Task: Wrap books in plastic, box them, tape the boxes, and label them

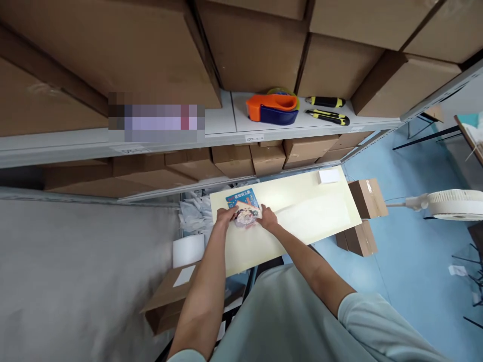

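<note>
A colourful picture book (244,201) with a blue top and a drawing lies over the pale yellow tabletop (241,256). My left hand (226,215) grips its left side, thumb on top. On the right edge, my right hand (268,218) is closed round the lower corner. The fingers under the book are hidden. Below it, a pinkish part is blurred, and I cannot tell whether it belongs to the book. To the right of my right hand a white sheet (313,213) is spread on the table.
A small white box (329,176) sits at the table's far right corner. Behind, a shelf holds cartons (260,50), an orange-and-blue tape dispenser (272,108) and two utility knives (327,110). White bags (195,213) and a white roll (188,250) are left; a fan (455,203) stands right.
</note>
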The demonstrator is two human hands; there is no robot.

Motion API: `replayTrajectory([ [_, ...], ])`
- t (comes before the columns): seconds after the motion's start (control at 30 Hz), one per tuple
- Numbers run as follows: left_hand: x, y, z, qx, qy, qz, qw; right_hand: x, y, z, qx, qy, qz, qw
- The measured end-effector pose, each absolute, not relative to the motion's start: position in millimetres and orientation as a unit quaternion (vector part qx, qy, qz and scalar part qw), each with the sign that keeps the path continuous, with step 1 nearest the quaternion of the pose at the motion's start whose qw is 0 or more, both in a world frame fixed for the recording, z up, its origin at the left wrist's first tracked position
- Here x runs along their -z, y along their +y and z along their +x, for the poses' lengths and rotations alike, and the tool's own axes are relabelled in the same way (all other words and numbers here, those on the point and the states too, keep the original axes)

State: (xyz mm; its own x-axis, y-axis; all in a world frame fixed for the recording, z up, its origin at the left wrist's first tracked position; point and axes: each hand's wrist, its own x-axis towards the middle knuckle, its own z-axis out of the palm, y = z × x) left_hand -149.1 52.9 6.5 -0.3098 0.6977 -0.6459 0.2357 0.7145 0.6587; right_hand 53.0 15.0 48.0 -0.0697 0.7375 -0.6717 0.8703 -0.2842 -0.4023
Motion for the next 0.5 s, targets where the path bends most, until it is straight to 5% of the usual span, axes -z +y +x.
replayTrajectory([
  [0.5, -70.4, 109.8, -47.6, -0.203, 0.738, 0.426, 0.483, -25.4, 64.3, 167.5, 0.592, 0.496, 0.623, -0.124],
])
